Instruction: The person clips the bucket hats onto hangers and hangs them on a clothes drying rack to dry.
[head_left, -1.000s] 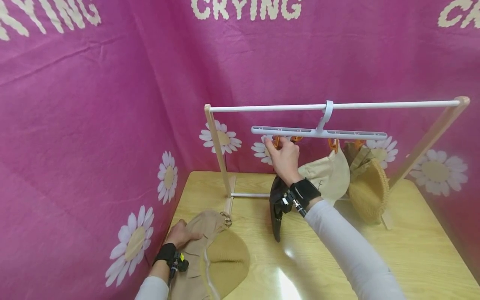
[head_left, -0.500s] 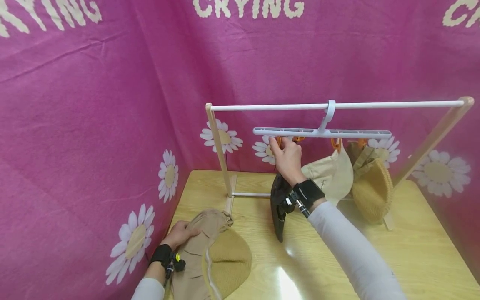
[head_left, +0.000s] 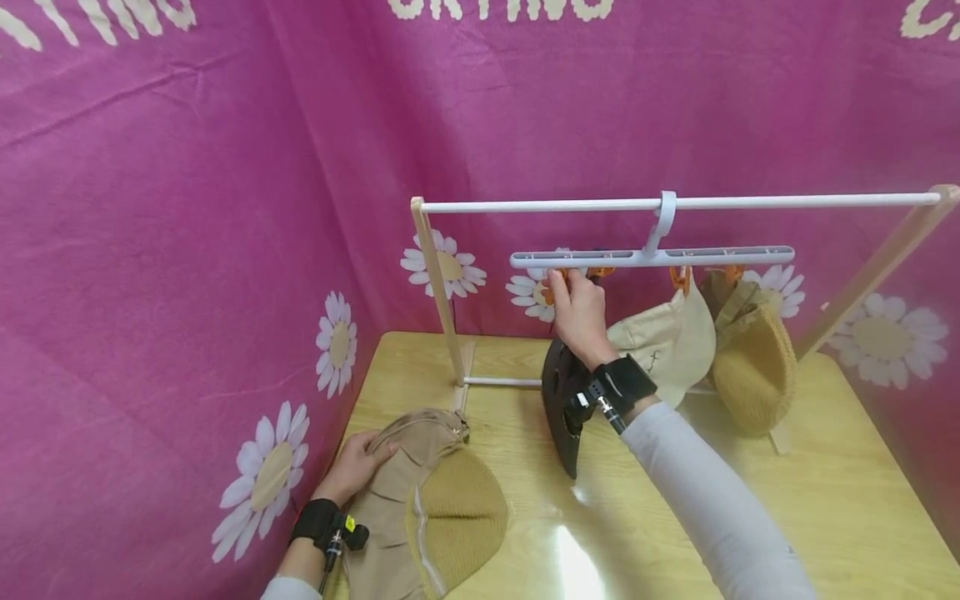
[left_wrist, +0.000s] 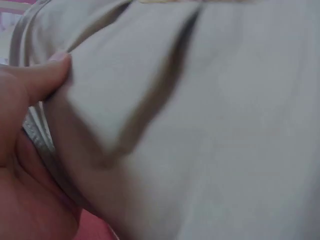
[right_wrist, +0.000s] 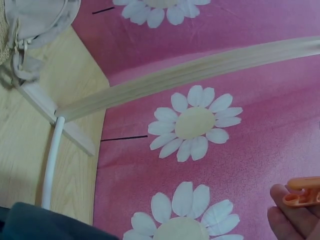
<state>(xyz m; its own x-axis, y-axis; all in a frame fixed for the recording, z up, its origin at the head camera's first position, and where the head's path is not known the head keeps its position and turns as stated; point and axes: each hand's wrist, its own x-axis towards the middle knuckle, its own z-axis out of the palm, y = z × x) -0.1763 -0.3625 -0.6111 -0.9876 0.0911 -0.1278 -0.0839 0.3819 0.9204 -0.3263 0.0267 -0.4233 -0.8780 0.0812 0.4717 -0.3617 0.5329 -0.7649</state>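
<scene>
My left hand [head_left: 352, 467] grips the edge of a tan pleated cloth bag [head_left: 382, 517] at the table's left side. The left wrist view shows its thumb on top of the cloth [left_wrist: 150, 100] and the fingers behind a zip-like edge. Against the bag lies a straw-coloured woven half-round piece [head_left: 472, 517] with a pale rim. At the left part of a pale grey clip hanger [head_left: 581, 260], my right hand [head_left: 581, 317] pinches an orange clip [right_wrist: 305, 183] from below. A dark brown cap [head_left: 558, 408] hangs under that hand, partly hidden by the wrist.
The hanger hooks over the white rail [head_left: 540, 206] of a wooden stand. On its right half hang a cream cap [head_left: 663, 333] and a straw hat [head_left: 753, 379] with khaki cloth. A pink flowered curtain [head_left: 300, 200] surrounds the wooden table [head_left: 502, 354].
My left hand has shifted slightly up and left at the bag's edge, and the bag's upper rim shows more. My right hand stays at the clip. The head view tilts down a little.
</scene>
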